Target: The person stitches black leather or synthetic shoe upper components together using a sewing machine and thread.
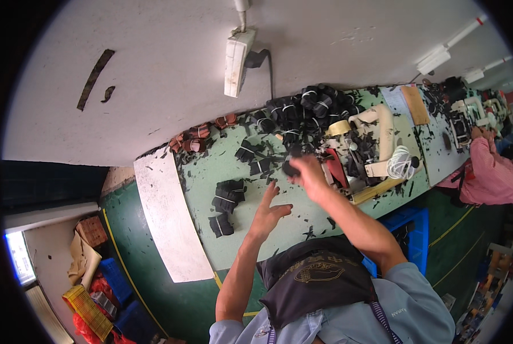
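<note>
Closest to the camera hung a dark grey cloth apron with a faded yellow print (317, 275), worn over a pale blue shirt, and both bare forearms rose from there toward the pale green worktable littered with black scraps (210, 172). Left hand (268, 212) hovered over the bare green surface with its fingers spread wide apart, holding nothing and, as far as could be told, not touching anything; nearest to it lay a short row of black folded strap bundles tied with pale bands (226, 198), set just to its left. Right hand (308, 172) reached further in, its fingers curled and closed on a small black strap piece (291, 168) held just above the table near the sewing machine. Judging from the layout, a handful of bundles had been set apart on the near side while a far larger heap of black banded bundles (308, 109) waited at the back edge, so most of the sorting appeared to remain. Beside that heap stood a cream-coloured sewing machine (377, 129) with a roll of tan tape (338, 128) and a cone of white thread (401, 162). Further along the bench, a person in a pink shirt (492, 172) worked at another machine.
</note>
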A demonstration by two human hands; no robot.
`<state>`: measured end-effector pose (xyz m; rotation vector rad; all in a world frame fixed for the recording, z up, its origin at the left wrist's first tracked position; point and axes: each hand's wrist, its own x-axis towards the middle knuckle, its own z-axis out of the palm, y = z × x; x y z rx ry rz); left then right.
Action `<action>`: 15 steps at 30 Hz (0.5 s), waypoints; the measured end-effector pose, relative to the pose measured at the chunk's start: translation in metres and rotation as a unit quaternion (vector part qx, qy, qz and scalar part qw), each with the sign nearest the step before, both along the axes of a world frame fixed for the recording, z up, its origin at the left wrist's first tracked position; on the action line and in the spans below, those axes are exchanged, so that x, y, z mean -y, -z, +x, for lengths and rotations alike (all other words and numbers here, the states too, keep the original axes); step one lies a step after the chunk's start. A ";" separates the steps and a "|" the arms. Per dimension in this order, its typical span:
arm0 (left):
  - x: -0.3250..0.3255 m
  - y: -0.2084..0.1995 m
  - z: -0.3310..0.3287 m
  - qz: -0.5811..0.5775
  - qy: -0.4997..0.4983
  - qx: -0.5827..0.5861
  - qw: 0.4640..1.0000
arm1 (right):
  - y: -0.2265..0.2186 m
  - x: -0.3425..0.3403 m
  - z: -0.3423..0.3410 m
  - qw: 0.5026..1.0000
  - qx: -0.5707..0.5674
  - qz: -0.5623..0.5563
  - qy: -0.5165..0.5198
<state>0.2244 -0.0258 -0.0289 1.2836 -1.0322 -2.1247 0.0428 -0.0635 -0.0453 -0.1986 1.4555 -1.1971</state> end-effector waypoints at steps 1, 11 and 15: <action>-0.001 0.008 0.007 0.003 -0.003 0.003 1.000 | 0.015 0.019 -0.014 0.999 -0.039 -0.025 0.017; -0.028 0.023 0.096 -0.143 -0.045 0.312 0.938 | 0.048 0.147 -0.092 0.851 -0.518 -0.038 -0.077; -0.025 0.026 0.116 -0.192 -0.034 0.440 0.877 | 0.041 0.136 -0.083 0.850 -0.513 -0.040 -0.115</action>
